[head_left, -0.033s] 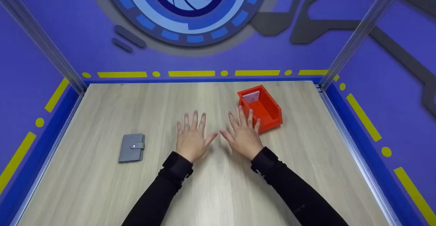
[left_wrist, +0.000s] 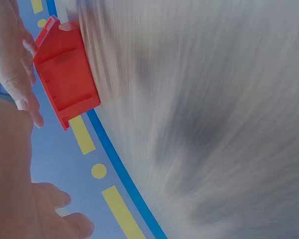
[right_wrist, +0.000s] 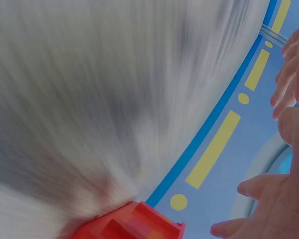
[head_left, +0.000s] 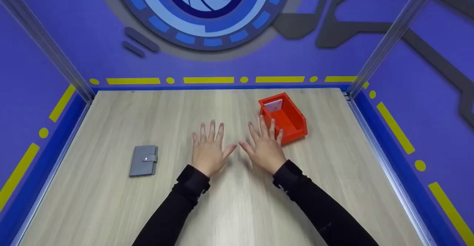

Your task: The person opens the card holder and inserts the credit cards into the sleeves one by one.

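Both hands are held over the middle of the table, palms down, fingers spread, thumbs pointing at each other with a small gap. My left hand point(head_left: 209, 153) holds nothing; to its left lies a grey notebook point(head_left: 143, 160) with a snap strap on its right side. My right hand point(head_left: 266, 151) is empty too, and its fingers overlap the near left side of a red plastic bin point(head_left: 295, 118) in the head view. A pale printed label point(head_left: 273, 105) shows inside the bin. In the right wrist view the bin point(right_wrist: 129, 224) appears at the bottom edge.
A light wood-grain table point(head_left: 148, 209) carries everything. Blue panels with yellow dashes point(head_left: 208, 80) enclose its back and sides, with metal posts point(head_left: 396, 35) at the rear corners.
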`<state>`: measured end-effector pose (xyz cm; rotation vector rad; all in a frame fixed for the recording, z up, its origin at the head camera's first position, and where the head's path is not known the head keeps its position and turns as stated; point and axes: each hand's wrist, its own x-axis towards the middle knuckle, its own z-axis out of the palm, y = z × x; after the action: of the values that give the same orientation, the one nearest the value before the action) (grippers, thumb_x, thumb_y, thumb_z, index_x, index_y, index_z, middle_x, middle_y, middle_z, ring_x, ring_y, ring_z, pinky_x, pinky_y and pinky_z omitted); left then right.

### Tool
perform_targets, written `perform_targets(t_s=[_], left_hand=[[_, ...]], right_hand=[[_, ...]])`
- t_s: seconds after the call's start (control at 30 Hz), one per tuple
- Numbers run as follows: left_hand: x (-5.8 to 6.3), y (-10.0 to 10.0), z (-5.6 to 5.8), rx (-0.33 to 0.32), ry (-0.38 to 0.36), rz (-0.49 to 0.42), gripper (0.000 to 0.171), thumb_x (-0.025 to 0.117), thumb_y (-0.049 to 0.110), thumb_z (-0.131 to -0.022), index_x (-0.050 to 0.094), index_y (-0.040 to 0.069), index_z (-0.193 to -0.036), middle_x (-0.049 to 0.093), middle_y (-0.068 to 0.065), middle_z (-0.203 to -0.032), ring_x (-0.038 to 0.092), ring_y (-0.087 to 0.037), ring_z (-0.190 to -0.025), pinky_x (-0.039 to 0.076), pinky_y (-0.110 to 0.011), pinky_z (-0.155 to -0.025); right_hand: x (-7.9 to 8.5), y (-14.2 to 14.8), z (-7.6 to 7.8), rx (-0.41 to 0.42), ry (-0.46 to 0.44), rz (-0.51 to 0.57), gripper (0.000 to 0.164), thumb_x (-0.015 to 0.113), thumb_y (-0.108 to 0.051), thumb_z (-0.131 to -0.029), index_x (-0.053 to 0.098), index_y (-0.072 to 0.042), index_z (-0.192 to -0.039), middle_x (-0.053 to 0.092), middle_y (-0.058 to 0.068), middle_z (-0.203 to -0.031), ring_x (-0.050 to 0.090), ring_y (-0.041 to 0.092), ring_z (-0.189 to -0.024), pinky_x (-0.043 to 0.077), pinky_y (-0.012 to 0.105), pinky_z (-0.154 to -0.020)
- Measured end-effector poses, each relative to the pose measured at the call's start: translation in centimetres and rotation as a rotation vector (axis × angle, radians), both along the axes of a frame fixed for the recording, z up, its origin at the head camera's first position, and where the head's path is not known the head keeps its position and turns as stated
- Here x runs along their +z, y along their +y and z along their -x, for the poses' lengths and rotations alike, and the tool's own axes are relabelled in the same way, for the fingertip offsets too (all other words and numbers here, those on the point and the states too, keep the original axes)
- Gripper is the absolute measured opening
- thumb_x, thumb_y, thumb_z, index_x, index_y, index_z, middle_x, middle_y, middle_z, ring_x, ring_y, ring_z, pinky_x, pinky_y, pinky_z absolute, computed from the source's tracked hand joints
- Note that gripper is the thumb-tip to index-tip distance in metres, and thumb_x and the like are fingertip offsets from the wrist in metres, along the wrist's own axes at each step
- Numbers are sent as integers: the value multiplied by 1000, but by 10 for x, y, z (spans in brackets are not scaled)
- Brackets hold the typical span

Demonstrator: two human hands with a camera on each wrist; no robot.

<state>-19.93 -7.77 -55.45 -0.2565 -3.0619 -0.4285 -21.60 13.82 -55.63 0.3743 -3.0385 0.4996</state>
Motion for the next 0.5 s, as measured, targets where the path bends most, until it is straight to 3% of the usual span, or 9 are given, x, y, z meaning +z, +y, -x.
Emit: perform_targets(t_s=[0.27,0.37,0.5], left_hand=[[3,-5,-3,-4,-7,-10,88,46,72,-109,29,17,-175,21,-19,-183,19,-51,-170,19,-75,-132],[8,-15,-7,-15,46,-25,84,58,66,-107,39,14,-171,33,-22,-179,30,-52,-165,26,-75,-130],[15,-46,-11,16,168,-87,64,73,48,-105,63,8,-154,62,-24,-158,61,-49,-144,44,-71,-120]], right_hand=[[2,1,0,-10,-3,1,84,52,-69,-108,33,-21,-174,9,16,-187,5,59,-169,10,86,-126],[8,0,-2,-4,7,-2,84,53,-70,-108,34,-22,-174,11,17,-186,8,59,-169,11,85,-126],[20,-4,-8,17,16,14,84,55,-69,-107,35,-21,-173,16,17,-186,10,59,-168,10,83,-128]])
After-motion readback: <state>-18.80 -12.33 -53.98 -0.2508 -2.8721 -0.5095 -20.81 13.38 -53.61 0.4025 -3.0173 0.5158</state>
